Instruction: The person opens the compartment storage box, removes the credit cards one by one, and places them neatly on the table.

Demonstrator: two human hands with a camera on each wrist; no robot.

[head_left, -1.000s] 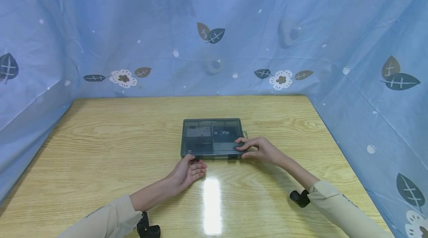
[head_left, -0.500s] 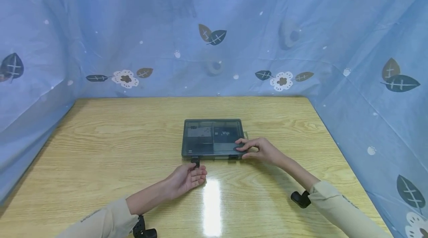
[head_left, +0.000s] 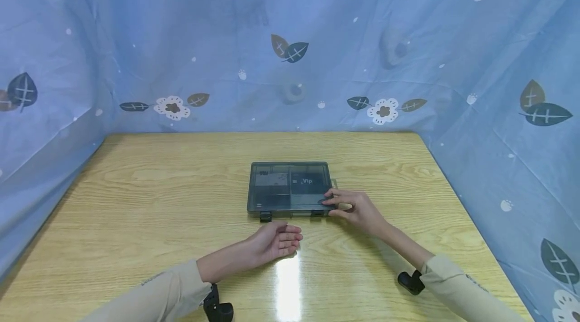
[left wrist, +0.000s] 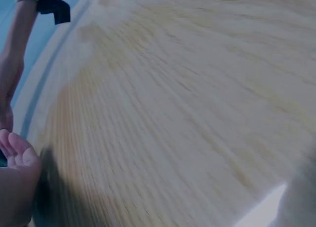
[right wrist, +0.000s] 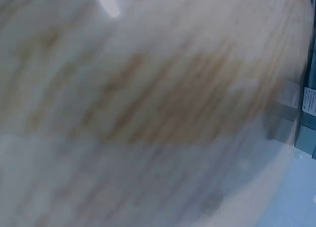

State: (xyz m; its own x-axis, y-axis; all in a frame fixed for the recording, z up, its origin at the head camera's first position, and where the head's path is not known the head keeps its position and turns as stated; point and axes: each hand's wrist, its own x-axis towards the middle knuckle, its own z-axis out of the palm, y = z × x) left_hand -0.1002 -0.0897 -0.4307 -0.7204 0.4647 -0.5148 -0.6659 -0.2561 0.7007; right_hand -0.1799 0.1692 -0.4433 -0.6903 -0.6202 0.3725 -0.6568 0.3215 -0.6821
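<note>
A flat dark translucent plastic storage box (head_left: 269, 201) lies on the table with its lid down, cards showing through it. On its front edge, the left black latch (head_left: 266, 216) sticks out toward me; the right latch (head_left: 317, 213) sits closer to the edge. My right hand (head_left: 360, 211) grips the front right corner, fingers on the lid and thumb at the front side. Just in front of the box, my left hand (head_left: 274, 245) hovers with relaxed fingers, holding nothing. The left wrist view shows part of the left hand (left wrist: 19, 182) at its edge.
The wood-grain table (head_left: 158, 186) is bordered at the back and sides by a blue patterned cloth (head_left: 226, 35). A bright light reflection lies on the tabletop before the box. Black wrist cameras (head_left: 411, 282) hang at both cuffs.
My left thumb has pulled the left latch outward and let go of it. The left hand has then shifted right, away from the latch. The right hand stays on the corner.
</note>
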